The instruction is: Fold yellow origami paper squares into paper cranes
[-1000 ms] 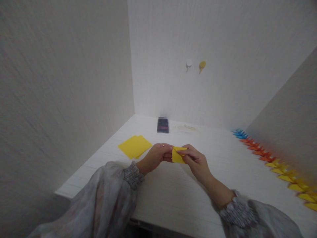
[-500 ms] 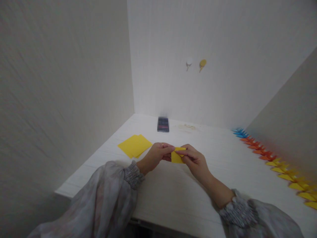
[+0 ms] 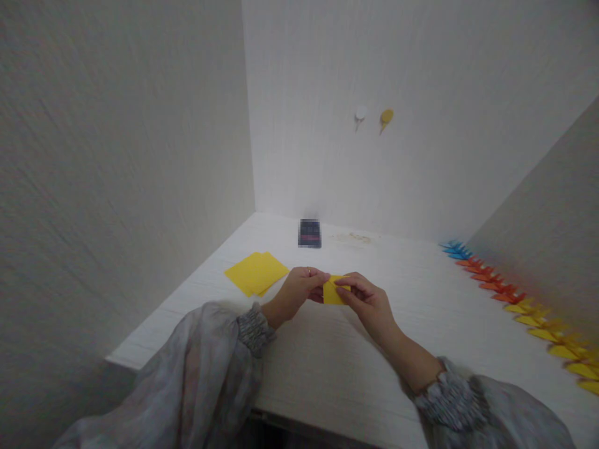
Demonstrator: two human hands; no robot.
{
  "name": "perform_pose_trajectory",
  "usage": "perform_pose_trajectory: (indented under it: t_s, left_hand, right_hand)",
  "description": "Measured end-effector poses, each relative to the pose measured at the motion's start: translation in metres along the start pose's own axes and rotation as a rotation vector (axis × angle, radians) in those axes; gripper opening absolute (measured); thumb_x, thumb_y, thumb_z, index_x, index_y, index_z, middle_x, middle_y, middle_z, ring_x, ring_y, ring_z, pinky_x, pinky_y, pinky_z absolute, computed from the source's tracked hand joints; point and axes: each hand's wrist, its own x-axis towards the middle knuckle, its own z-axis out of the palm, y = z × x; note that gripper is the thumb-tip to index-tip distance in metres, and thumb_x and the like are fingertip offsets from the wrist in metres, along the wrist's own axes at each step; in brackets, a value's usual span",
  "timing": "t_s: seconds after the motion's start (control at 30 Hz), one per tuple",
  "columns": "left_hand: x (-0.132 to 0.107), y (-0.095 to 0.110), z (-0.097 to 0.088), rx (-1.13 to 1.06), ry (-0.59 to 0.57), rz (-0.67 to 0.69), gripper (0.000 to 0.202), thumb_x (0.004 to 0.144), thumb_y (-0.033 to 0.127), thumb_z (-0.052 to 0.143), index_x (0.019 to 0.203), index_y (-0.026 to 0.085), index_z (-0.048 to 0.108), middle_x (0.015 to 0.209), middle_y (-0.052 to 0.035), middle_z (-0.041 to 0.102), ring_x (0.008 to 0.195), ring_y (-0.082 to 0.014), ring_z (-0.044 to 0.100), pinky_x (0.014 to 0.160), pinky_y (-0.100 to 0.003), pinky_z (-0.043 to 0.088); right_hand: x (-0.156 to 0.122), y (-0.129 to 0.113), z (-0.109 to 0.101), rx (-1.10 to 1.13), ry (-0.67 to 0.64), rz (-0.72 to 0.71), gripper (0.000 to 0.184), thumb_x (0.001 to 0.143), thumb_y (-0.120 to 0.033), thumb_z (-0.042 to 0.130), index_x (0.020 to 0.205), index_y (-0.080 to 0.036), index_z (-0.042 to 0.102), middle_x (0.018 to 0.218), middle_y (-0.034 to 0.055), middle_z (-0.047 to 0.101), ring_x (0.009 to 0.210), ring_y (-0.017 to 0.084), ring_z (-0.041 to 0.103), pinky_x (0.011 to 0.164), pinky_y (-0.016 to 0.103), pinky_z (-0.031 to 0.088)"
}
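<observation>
Pinching yellow paper (image 3: 332, 297) in left hand (image 3: 297, 290) and right hand (image 3: 373, 304), with fingers nearly closed on it. Might fold crooked from slipping or from pressing uneven edges.

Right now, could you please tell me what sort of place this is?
Probably a workspace for paper folding, judging by the held yellow paper, the white table in front of the person, and the row of blue, orange and yellow folded papers along its right side.
</observation>
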Motion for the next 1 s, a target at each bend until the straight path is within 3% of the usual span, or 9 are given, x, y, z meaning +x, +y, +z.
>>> perform_pose_trajectory:
  t_s: [0.23,0.43,0.7,0.9,1.0]
  left_hand:
    - [-0.0012,0.0037,0.0024,0.025,0.003,-0.006,0.022,0.067,0.033,0.06,0.07,0.011,0.06,0.062,-0.0038,0.063,0.055,-0.0109,0.059,0.055,-0.023,0.046]
    - [0.0,0.0019,-0.0004,0.134,-0.017,-0.006,0.022,0.063,0.03,0.065,0.072,0.01,0.061,0.063,-0.0045,0.064,0.054,-0.0101,0.058,0.054,-0.023,0.048]
    - [-0.0009,0.0038,-0.0004,0.035,-0.021,-0.044,0.021,0.061,0.028,0.066,0.068,0.01,0.06,0.06,-0.0037,0.063,0.052,-0.0106,0.059,0.054,-0.024,0.048]
    - [0.001,0.0024,-0.0018,0.001,0.002,-0.02,0.023,0.061,0.031,0.066,0.068,0.01,0.06,0.064,-0.0043,0.064,0.055,-0.0109,0.059,0.058,-0.025,0.049]
    - [0.0017,0.0017,-0.002,-0.002,-0.003,-0.023,0.024,0.061,0.031,0.066,0.069,0.01,0.06,0.064,-0.0044,0.064,0.056,-0.0113,0.06,0.059,-0.026,0.049]
  right_hand:
    - [-0.0009,-0.001,0.0024,0.23,0.056,0.198,0.01,0.067,-0.025,0.061,0.075,-0.02,0.059,0.063,-0.0018,0.055,0.057,0.012,0.05,0.053,0.025,0.04]
    - [-0.0004,-0.0039,0.0031,0.289,0.002,0.24,0.011,0.065,-0.025,0.062,0.075,-0.021,0.058,0.067,-0.001,0.06,0.061,0.013,0.054,0.057,0.027,0.042]
    - [-0.0019,-0.0001,-0.0002,0.26,0.041,0.199,0.014,0.066,-0.027,0.062,0.079,-0.021,0.061,0.065,-0.001,0.059,0.06,0.013,0.052,0.057,0.026,0.042]
    - [-0.0016,0.0033,-0.0043,0.301,0.072,0.151,0.016,0.071,-0.027,0.057,0.084,-0.023,0.063,0.086,0.002,0.063,0.081,0.016,0.054,0.073,0.028,0.041]
    - [-0.0011,0.0026,-0.0042,0.32,0.059,0.169,0.017,0.067,-0.024,0.062,0.084,-0.024,0.063,0.08,0.0003,0.063,0.075,0.014,0.055,0.069,0.027,0.042]
